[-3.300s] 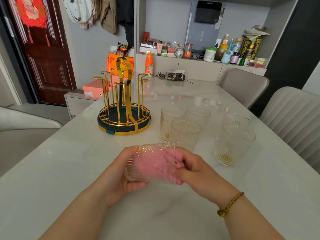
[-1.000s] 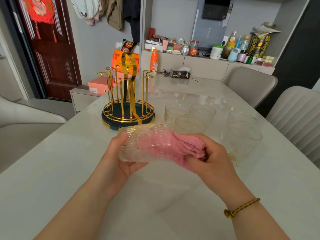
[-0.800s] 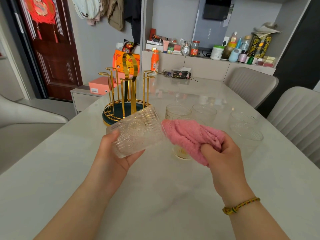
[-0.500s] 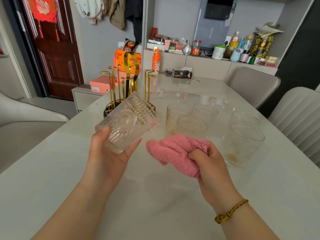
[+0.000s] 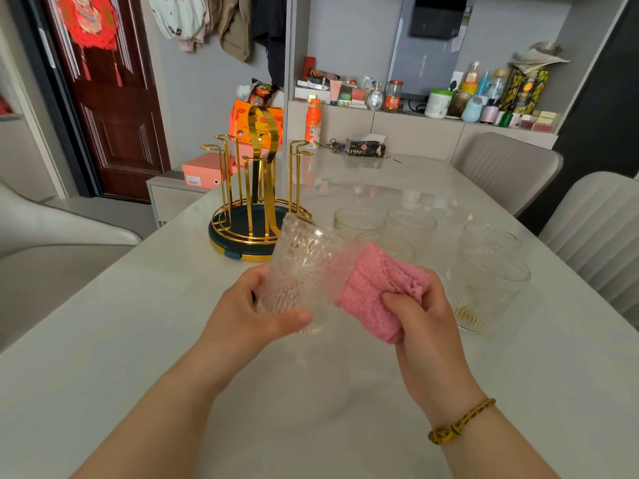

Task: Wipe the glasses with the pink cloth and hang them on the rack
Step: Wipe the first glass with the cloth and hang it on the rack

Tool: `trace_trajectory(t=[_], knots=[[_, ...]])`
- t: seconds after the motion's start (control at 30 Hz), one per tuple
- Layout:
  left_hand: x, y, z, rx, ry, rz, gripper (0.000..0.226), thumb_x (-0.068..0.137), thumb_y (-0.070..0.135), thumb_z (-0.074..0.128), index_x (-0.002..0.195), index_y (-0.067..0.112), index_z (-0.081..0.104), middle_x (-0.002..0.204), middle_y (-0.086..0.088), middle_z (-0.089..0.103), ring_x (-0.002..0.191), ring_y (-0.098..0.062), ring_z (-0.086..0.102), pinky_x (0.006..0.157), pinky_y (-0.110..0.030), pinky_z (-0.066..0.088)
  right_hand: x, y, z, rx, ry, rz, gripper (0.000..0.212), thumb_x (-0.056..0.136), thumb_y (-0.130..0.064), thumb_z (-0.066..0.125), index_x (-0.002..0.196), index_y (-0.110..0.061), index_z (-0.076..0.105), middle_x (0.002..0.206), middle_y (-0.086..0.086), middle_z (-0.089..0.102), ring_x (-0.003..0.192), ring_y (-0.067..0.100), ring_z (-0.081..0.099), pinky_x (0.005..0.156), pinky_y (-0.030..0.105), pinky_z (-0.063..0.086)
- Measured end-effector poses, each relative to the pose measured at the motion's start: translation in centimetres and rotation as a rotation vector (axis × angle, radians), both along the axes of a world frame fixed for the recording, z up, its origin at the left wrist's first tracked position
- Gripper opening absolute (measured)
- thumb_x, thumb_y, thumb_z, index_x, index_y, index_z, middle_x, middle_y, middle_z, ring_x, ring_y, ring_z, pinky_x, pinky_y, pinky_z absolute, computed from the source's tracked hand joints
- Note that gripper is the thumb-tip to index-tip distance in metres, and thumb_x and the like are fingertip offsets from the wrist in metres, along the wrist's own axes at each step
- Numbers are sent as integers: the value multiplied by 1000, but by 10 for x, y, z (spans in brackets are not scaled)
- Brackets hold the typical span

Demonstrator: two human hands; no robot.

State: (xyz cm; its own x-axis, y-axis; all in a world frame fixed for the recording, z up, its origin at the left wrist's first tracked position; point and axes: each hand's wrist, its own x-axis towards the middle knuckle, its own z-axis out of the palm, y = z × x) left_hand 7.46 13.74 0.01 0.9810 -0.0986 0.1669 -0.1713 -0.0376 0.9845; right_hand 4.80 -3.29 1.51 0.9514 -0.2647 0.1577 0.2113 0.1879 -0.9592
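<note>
Gold rack (image 5: 259, 188) on surface (image 5: 138, 340). Just before it, left hand (image 5: 249, 316) curls round tilted ribbed glass (image 5: 304, 271), hiding rack's near rim. Right hand (image 5: 425, 326) clutches pink cloth (image 5: 373, 292) against glass's right end; inside or not, unclear. Five glasses (image 5: 491, 285) upright right of rack.

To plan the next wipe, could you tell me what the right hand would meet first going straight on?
Probably the clear ribbed glass the left hand grips; the right hand's fluffy pink cloth seems to touch it.
</note>
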Motion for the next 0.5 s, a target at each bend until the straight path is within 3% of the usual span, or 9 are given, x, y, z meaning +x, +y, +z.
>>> trace_trajectory(t=[0.07,0.17,0.27,0.37,0.5], knots=[[-1,-1,-1,39,23,-29,49,68,11,77,95,39,47,98,14,60,88,0,58,61,-10,46,2,0,-2,-3,-6,8,21,59,-14,53,76,-26,55,78,-6,57,71,6,55,56,15,46],[-2,-2,-3,26,54,-85,60,52,28,76,107,30,52,104,9,65,93,-4,62,68,-12,48,1,3,-3,14,-5,48,21,68,-8,58,80,-25,55,80,-6,58,72,3,56,62,18,47],[-1,-2,-2,-202,20,-114,73,38,38,75,106,18,59,96,1,72,93,-15,68,78,-25,53,2,4,-2,66,9,40,22,72,-5,58,83,-23,55,88,-3,59,82,10,56,75,27,45],[0,-4,-1,-445,-30,-116,94,27,55,84,107,14,57,92,7,73,91,-8,68,71,-18,53,1,8,-5,138,69,52,29,83,8,46,85,-19,55,90,2,60,83,13,57,74,26,47],[-3,-8,1,-356,-111,-47,88,36,67,77,105,16,57,90,9,72,90,-6,67,71,-16,51,-4,25,-13,208,128,206,29,84,11,44,93,-14,56,94,5,62,78,9,63,65,17,53]])
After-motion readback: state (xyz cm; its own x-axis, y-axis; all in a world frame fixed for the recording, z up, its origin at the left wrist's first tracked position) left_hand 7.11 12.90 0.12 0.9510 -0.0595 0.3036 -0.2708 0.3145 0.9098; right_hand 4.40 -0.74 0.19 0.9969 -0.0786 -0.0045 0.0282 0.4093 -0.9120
